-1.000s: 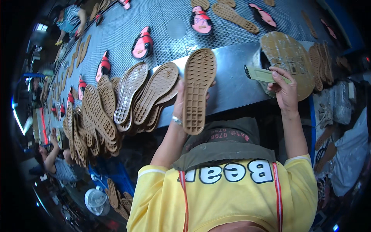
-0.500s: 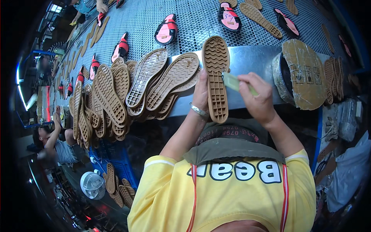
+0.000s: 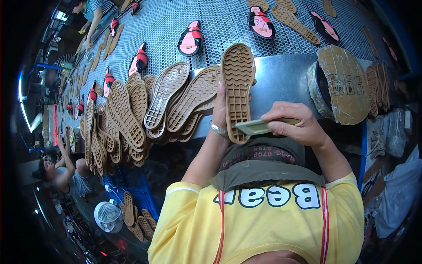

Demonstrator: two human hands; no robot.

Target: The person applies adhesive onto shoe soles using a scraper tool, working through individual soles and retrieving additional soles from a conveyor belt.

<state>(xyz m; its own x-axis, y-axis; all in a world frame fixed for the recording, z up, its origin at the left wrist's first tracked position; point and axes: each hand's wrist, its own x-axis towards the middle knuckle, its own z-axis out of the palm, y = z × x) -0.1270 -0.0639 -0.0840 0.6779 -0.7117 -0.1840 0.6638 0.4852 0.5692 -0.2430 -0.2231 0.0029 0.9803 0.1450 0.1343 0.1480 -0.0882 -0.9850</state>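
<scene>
A tan rubber shoe sole [image 3: 238, 88] stands nearly upright in front of me, its wavy and gridded face toward me. My left hand [image 3: 219, 110] grips it from behind and along its left edge; most of the fingers are hidden by the sole. In my right hand [image 3: 292, 123] is a flat brush [image 3: 259, 126] with a pale green handle, held closed between thumb and fingers. The brush tip meets the lower, gridded end of the sole; its bristles are hard to make out. A pile of similar soles [image 3: 125, 114] leans at the table edge on my left.
Beyond the metal table edge [image 3: 281, 75], a perforated conveyor surface [image 3: 224, 26] carries pink, red and black sandals [image 3: 191, 38] and loose soles. On the right stands a round tape-wrapped container [image 3: 343, 86]. A white fan [image 3: 108, 216] is at lower left. Other people work on the left.
My right hand has brought the brush down and left, from the sole's upper right edge to its lower end. The sole has shifted slightly left and tilted.
</scene>
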